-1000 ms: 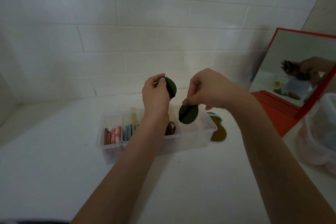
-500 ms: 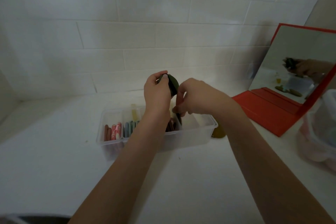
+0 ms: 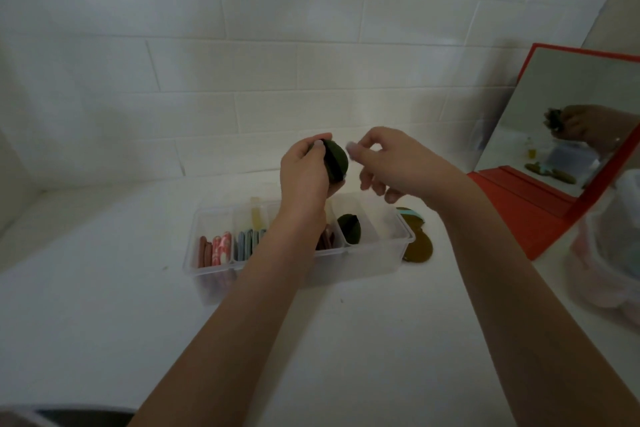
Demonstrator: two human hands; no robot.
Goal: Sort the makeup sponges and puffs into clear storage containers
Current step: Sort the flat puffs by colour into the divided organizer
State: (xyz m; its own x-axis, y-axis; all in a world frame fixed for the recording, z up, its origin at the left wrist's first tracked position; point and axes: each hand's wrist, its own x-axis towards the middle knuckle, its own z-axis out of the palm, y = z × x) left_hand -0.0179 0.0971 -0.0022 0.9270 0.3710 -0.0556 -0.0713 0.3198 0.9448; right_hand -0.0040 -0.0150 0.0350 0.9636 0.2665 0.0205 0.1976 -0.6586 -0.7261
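While your left hand (image 3: 304, 173) grips a dark green puff (image 3: 335, 160) above the clear storage container (image 3: 377, 260), your right hand (image 3: 391, 163) hangs just beside it with fingers loosely curled, holding nothing — its blurred fingertips close to the puff's edge, contact unclear. Below, 1 more dark green puff (image 3: 349, 229) stands on edge in a right-hand compartment of the container. Red and pink puffs (image 3: 214, 251) fill the leftmost compartment, blue ones (image 3: 246, 244) the next. Olive and teal puffs (image 3: 417, 241) lie on the desk just beside the container's right end. A red-framed mirror (image 3: 568, 135) leans toward the desk's right edge.
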